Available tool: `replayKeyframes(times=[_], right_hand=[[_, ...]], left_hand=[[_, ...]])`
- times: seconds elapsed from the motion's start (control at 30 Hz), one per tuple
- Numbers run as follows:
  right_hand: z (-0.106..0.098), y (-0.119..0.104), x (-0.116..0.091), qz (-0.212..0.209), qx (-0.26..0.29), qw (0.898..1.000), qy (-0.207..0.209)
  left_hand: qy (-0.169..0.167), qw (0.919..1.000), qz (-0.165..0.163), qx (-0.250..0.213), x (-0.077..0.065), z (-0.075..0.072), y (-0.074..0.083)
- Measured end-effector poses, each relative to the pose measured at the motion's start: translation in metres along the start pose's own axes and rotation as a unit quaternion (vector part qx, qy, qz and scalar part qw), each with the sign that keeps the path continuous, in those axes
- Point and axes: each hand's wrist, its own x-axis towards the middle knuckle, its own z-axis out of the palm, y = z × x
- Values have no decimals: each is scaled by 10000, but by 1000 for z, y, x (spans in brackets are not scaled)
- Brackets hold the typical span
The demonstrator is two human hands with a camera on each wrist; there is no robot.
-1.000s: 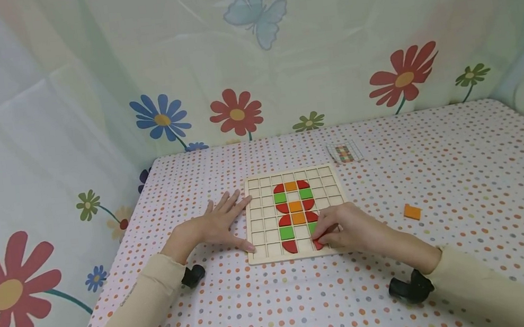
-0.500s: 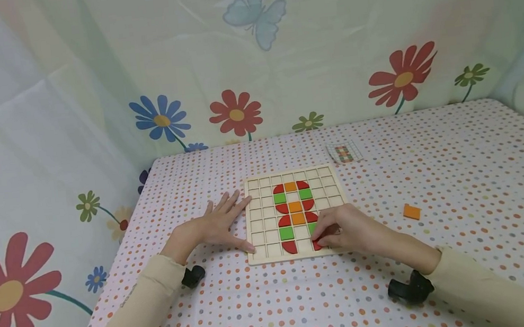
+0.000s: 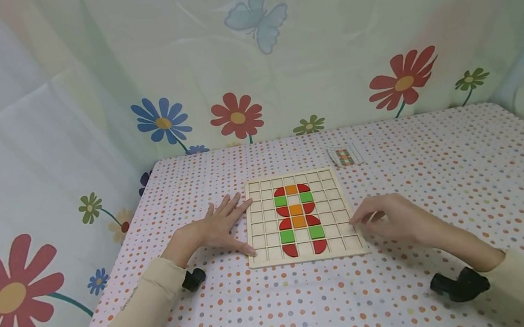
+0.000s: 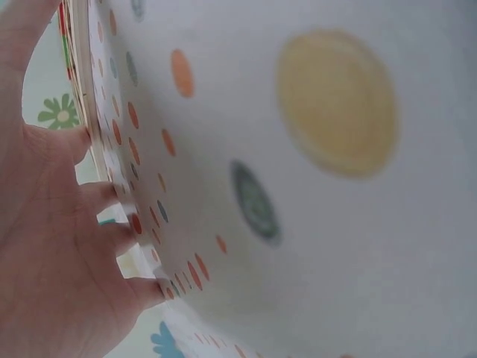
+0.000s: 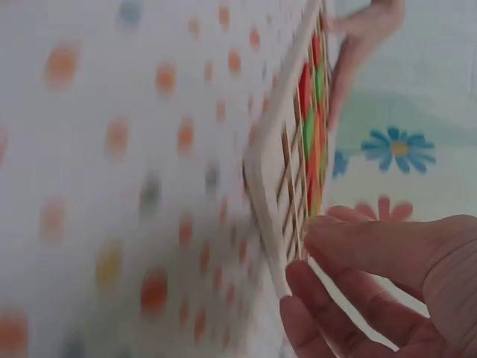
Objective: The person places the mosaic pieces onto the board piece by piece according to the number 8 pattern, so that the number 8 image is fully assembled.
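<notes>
A wooden grid board point(image 3: 334, 230) lies on the table, bearing red quarter-round pieces point(image 3: 320, 246), green squares point(image 3: 316, 232) and orange squares point(image 3: 299, 222) in two ring-like shapes. Along its left edge my left hand point(image 3: 213, 230) rests with fingers spread, index finger and thumb touching the rim. My right hand point(image 3: 394, 219) hovers just beyond the board's right edge, its fingers loosely bent. Nothing shows between thumb and fingers of the right hand point(image 5: 380, 272) in the right wrist view. The loose orange square seen earlier on the right is hidden behind that hand.
A small pattern card point(image 3: 345, 156) with a coloured grid design lies behind the board's far right corner. The tablecloth point(image 3: 268, 312) is dotted, and a flowered curtain point(image 3: 326, 45) rises at the table's back and left.
My right hand has let go of the red quarter-round at the board's lower right and moved right, off the board. That piece now sits flat in its cell. My left hand stays put.
</notes>
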Motion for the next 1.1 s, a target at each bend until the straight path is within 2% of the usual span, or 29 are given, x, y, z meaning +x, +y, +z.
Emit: replayKeyframes(times=[0.1,0.2,0.43,0.6,0.8,0.93,1.1], right_hand=[[-19,21,-9,182,-532,9982,188],[-35,41,-20,505,-817,9951,252],[-51,72,-31,1119,-675,9914,-95],[-51,76,-30,1376,-686,9881,-6],[-50,75,-25,1543,-558,9863,-135],[-51,75,-23,1628,-416,9855,-215],[-50,74,-24,1555,-538,9864,-30]], left_hand=[[44,10000,-6,-57,-2,2,-2],[35,10000,23,-36,-1,1,-1],[25,10000,-27,-48,-2,3,-2],[62,10000,-19,-34,0,5,-2],[44,10000,-32,-33,1,6,-3],[27,10000,-42,-37,0,6,-2],[28,10000,-26,-51,-1,3,-1]])
